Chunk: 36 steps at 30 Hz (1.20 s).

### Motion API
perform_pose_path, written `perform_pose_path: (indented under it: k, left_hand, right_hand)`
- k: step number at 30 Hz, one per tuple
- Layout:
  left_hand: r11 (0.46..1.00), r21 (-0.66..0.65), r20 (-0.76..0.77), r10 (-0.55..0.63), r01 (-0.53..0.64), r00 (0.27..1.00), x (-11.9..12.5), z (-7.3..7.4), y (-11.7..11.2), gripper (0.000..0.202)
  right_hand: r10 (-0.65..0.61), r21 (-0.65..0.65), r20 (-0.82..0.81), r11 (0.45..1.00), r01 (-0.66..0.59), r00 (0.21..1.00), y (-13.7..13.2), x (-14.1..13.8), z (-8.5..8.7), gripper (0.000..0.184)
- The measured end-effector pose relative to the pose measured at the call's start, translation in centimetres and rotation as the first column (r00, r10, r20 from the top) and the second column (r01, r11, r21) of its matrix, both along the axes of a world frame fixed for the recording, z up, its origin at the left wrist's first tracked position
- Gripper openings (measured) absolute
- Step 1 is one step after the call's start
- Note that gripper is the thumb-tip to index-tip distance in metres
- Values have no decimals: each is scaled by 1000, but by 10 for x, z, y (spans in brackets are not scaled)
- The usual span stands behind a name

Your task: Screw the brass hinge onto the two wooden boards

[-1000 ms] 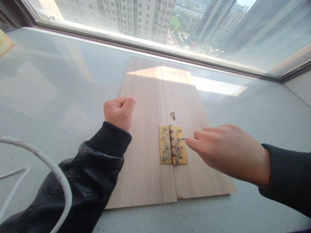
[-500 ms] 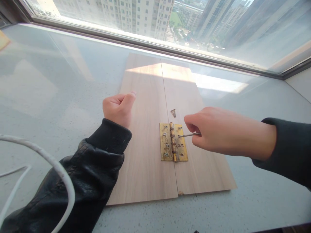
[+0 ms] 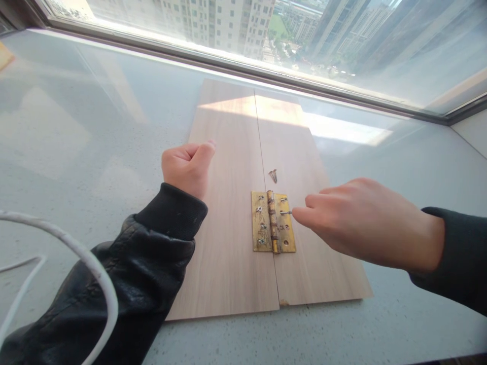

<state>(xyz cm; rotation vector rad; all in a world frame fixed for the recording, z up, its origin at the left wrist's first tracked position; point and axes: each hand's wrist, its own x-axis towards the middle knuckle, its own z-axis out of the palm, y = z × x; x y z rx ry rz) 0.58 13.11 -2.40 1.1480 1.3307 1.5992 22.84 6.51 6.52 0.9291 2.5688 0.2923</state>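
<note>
A worn brass hinge point(image 3: 273, 223) lies spread across the seam between two pale wooden boards. Screw heads show in its left leaf point(image 3: 261, 233). My right hand point(image 3: 353, 223) is closed just right of the hinge around a thin metal shaft point(image 3: 286, 213), seemingly a screwdriver's. The shaft's tip meets the right leaf at an upper hole, and its handle is hidden in my fist. My left hand point(image 3: 186, 165) is a fist over the left board point(image 3: 228, 263), thumb against the curled fingers, with nothing showing in it. A few loose screws point(image 3: 273, 176) lie above the hinge.
The boards rest on a speckled pale counter point(image 3: 125, 106) beneath a window frame point(image 3: 213, 63). A white cable point(image 3: 102, 274) loops across the lower left, over my left sleeve. The right board point(image 3: 315, 268) has a chipped lower corner beside the seam.
My right hand has shifted slightly right and down and turned, so less of the shaft shows. My left hand keeps its closed pose on the board. The view has shifted slightly.
</note>
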Motion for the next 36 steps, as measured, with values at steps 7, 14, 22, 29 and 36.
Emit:
perform_pose_path:
  k: [7,14,22,29,36]
  left_hand:
    - [1000,3,-14,8,-8,1000,0,-2,1,49]
    - [999,-29,-18,14,-14,1000,-2,-6,3,53]
    - [999,16,-12,29,-28,1000,0,-4,2,52]
    - [1000,-9,-58,-3,3,998,-1,-4,2,54]
    - [999,-14,-40,38,-39,998,2,-3,1,51]
  right_hand:
    - [-777,-389,62,559,732,626,20,-18,9,20]
    - [-285,-205,0,938,279,959,12,-3,8,19]
    - [195,3,-15,981,-195,981,-1,13,0,23]
    - [-725,-378,18,632,676,688,17,-10,6,25]
    - [-671,-385,-14,688,615,741,14,0,1,15]
